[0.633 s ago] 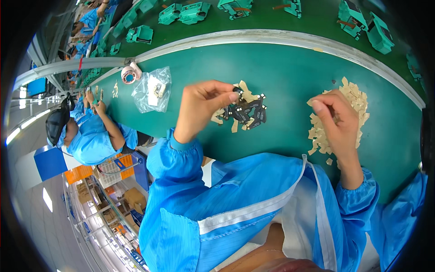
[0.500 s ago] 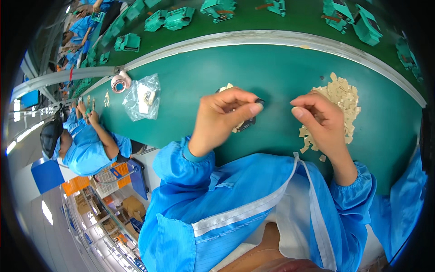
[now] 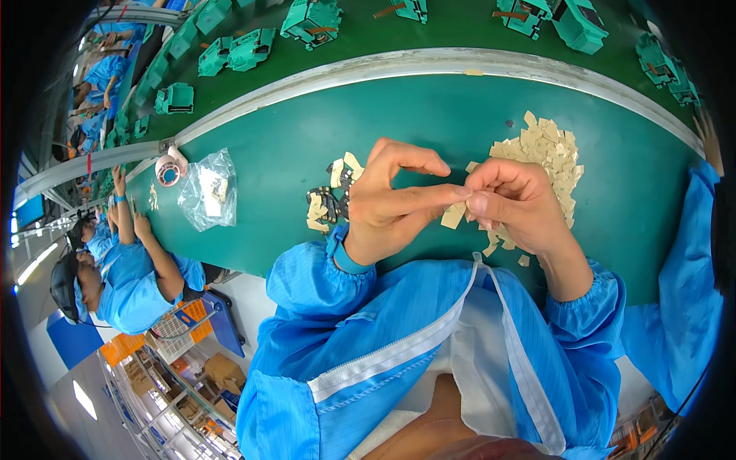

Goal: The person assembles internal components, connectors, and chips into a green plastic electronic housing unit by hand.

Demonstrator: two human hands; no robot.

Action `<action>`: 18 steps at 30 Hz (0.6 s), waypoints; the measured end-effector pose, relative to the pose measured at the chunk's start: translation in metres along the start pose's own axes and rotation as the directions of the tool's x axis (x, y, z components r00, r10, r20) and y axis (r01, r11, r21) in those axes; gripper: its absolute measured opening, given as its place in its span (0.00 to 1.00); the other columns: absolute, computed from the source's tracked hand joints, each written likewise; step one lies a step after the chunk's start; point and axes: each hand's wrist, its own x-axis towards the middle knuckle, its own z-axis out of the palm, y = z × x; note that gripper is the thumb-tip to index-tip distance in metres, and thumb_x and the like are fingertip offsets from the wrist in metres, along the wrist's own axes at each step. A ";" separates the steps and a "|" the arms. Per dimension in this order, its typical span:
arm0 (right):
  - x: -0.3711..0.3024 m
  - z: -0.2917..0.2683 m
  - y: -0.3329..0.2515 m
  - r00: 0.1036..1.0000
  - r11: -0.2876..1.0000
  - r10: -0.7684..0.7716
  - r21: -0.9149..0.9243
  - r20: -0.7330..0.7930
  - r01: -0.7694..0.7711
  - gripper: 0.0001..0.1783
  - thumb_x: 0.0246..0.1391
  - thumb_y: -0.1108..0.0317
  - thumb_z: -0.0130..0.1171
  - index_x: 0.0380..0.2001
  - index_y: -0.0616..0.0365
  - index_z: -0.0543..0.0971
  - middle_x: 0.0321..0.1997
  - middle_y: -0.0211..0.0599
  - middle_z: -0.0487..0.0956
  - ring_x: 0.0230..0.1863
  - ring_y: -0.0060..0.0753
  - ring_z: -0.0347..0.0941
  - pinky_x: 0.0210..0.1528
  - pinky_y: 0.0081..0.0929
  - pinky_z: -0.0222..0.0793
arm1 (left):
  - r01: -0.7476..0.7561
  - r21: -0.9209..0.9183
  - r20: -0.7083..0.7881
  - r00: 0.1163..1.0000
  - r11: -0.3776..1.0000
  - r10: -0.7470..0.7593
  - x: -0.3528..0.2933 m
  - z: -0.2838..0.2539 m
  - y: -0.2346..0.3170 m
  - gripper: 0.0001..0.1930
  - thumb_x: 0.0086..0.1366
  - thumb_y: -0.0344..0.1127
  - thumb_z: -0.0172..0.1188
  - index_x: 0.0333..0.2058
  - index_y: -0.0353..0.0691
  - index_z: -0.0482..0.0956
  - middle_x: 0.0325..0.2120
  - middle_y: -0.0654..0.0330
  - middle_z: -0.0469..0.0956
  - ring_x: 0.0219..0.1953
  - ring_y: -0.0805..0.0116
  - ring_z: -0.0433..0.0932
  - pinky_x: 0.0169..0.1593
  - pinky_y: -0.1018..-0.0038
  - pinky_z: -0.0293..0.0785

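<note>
Nearest the body, the two hands meet above the front edge of the green desk [image 3: 291, 165]. The left hand [image 3: 391, 201] comes in from the left with its thumb and forefinger stretched out to the right, the other fingers loosely curled above them; the fingertips reach the right hand [image 3: 515, 201] and touch it. The right hand is curled in, thumb pressed toward the forefinger, and a small tan tab [image 3: 452, 216] hangs just below the spot where the fingertips of both hands meet. The tab seems pinched there, but which hand truly has it cannot be told, since the fingers cover its upper end. Its long axis runs slantwise, lower left to upper right, roughly in line with the left forefinger.

Just behind and under the right hand lies the heap of tan tabs [image 3: 546, 146], spreading up and to the right; a few loose ones lie by the right wrist. The right hand is plainly the nearer one to this heap.

Behind the left hand, to its left, sits a black part [image 3: 328, 201] with a few tan tabs on and beside it; the left hand is the nearer one to it.

Farther left lie a clear bag [image 3: 207, 188] and a tape roll [image 3: 167, 169]. Beyond the desk's metal rim, green housings [image 3: 249, 47] ride a belt.
</note>
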 end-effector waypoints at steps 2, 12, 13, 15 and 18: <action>0.000 0.003 -0.002 1.000 1.000 0.004 0.007 -0.010 -0.004 0.09 0.55 0.66 0.58 0.33 0.61 0.78 0.24 0.30 0.78 0.20 0.12 0.68 0.19 0.11 0.61 | -0.020 0.037 -0.004 1.000 0.999 0.020 0.003 0.000 0.003 0.14 0.42 0.21 0.66 0.30 0.44 0.84 0.34 0.58 0.75 0.37 0.64 0.71 0.37 0.74 0.68; -0.004 0.014 -0.002 0.990 0.997 0.005 -0.081 -0.140 -0.017 0.05 0.50 0.73 0.61 0.29 0.63 0.78 0.25 0.30 0.78 0.23 0.12 0.68 0.23 0.12 0.63 | -0.268 0.398 0.082 0.963 0.877 0.257 0.005 0.003 -0.001 0.14 0.41 0.22 0.64 0.32 0.33 0.78 0.30 0.56 0.78 0.33 0.62 0.77 0.35 0.68 0.73; -0.004 0.014 0.000 0.979 0.994 -0.040 -0.105 -0.201 0.019 0.04 0.50 0.74 0.62 0.28 0.64 0.78 0.24 0.29 0.78 0.23 0.12 0.68 0.23 0.12 0.63 | -0.292 0.387 0.054 0.954 0.875 0.294 0.005 0.004 -0.004 0.14 0.41 0.25 0.63 0.32 0.33 0.78 0.29 0.56 0.77 0.31 0.62 0.76 0.35 0.69 0.73; -0.004 0.014 0.000 0.970 0.979 -0.110 -0.193 -0.217 0.068 0.04 0.49 0.75 0.62 0.28 0.64 0.78 0.24 0.30 0.78 0.23 0.13 0.69 0.23 0.13 0.63 | -0.253 0.371 0.056 0.966 0.894 0.251 0.004 0.002 0.001 0.14 0.42 0.22 0.64 0.32 0.34 0.78 0.29 0.56 0.78 0.31 0.62 0.77 0.33 0.69 0.72; -0.003 0.012 -0.001 0.934 0.890 -0.287 -0.419 -0.213 0.178 0.05 0.47 0.76 0.63 0.28 0.65 0.78 0.24 0.32 0.77 0.23 0.17 0.70 0.24 0.16 0.64 | -0.189 0.319 0.039 0.982 0.929 0.187 0.002 0.004 0.003 0.13 0.43 0.20 0.66 0.32 0.34 0.78 0.29 0.57 0.78 0.30 0.63 0.77 0.31 0.70 0.70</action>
